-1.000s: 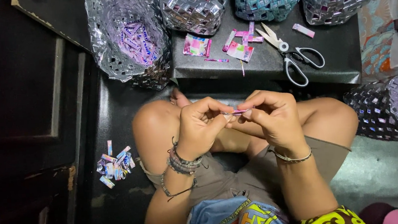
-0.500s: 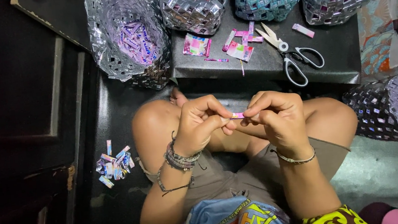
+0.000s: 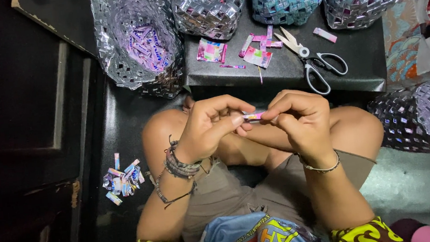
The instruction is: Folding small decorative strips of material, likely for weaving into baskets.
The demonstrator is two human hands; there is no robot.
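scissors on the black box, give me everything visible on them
The scissors lie flat on the black box top, right of the pink wrapper scraps. Pale metal blades, parted a little, point up-left toward the woven baskets; the two black loop handles with light inner rims point down-right, one near the box's front edge. No hand touches them: left hand and right hand pinch a small folded strip below, in front of the box.

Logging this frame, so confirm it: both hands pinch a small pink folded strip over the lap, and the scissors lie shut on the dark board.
One detail is wrong. In the head view the scissors lie open, blades apart, on the dark board. The rest stands: the left hand and right hand pinch the small pink folded strip over the lap.
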